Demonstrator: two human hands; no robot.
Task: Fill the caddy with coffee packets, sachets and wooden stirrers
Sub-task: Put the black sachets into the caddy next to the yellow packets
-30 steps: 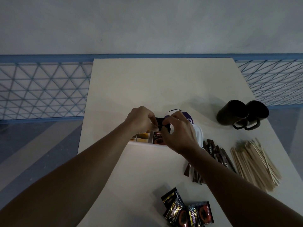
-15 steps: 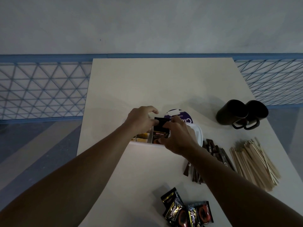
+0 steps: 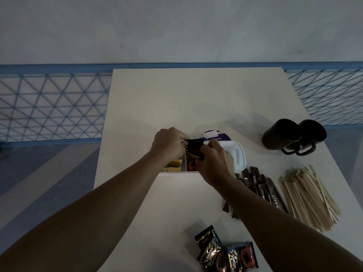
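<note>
**Left hand (image 3: 169,144) and right hand (image 3: 214,161) at the caddy (image 3: 176,174): partly filled**

A coffee packet (image 3: 193,149) is pinched by both over a compartment already stocked. Loose packets (image 3: 225,254), stick sachets (image 3: 261,185) and wooden stirrers (image 3: 308,197) are left on the counter (image 3: 196,105); most is judged undone.

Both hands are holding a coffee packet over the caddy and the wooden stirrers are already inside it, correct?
Not quite. The left hand and right hand do hold a coffee packet over the caddy, but the wooden stirrers are not inside it: the head view shows them piled on the table, right of the brown sachets.
</note>
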